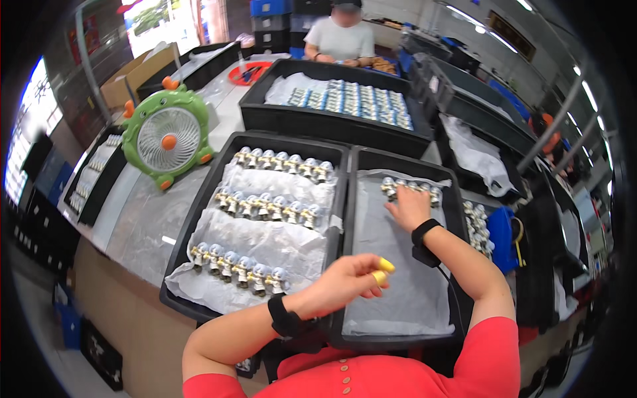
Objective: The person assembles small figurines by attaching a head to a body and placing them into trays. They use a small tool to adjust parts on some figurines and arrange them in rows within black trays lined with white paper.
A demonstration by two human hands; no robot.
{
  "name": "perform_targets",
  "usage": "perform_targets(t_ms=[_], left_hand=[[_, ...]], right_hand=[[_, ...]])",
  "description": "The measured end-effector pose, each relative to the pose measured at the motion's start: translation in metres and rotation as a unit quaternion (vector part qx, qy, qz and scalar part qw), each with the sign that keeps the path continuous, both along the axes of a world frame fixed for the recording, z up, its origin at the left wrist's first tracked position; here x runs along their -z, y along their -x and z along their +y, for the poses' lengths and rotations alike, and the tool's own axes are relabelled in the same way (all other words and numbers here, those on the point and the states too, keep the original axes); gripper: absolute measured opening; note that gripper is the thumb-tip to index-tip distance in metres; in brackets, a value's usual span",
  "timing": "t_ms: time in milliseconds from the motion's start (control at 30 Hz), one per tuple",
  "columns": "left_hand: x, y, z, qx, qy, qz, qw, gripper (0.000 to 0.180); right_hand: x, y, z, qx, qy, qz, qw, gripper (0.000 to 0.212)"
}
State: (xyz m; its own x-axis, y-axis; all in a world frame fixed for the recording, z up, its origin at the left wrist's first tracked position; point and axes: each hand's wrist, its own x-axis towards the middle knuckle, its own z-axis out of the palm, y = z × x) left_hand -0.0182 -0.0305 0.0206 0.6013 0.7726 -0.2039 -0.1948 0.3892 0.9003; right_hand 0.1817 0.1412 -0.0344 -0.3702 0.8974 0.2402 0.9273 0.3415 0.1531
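Note:
My right hand point(413, 207) reaches to the far end of the right black tray point(350, 199). Its fingers close over a small figurine in a short row of figurines point(389, 186); the hand partly hides them. Nearer to me, my left hand point(352, 282) hovers above the tray's left edge, fingers curled close together and nothing visible in them. Yellow finger covers point(386, 265) sit on two of its fingertips. Grey-white lining sheet point(398, 285) covers the tray's bottom. In the left black tray point(178, 255), three rows of pale-haired figurines point(264, 207) lie on white sheeting.
Behind stands a larger black tray point(265, 118) of blue-and-white pieces. A green fan point(167, 136) is on the table at left. More figurines point(476, 229) and a blue bin point(503, 239) are at right. Across the table sits a person point(340, 41).

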Motion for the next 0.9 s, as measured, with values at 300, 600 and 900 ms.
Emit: perform_targets(t_ms=[300, 600, 900], left_hand=[[0.006, 0.003, 0.001, -0.008, 0.062, -0.019, 0.998, 0.027], [-0.003, 0.009, 0.017, -0.193, -0.083, -0.003, 0.978, 0.031], [-0.083, -0.003, -0.037, -0.248, -0.331, -0.074, 0.907, 0.039]], right_hand=[[0.023, -0.002, 0.048, 0.083, 0.151, 0.164, 0.971, 0.028], [-0.017, -0.015, -0.028, 0.002, 0.432, 0.667, 0.607, 0.014], [-0.042, 0.000, -0.099, -0.148, 0.498, 0.734, 0.437, 0.026]])
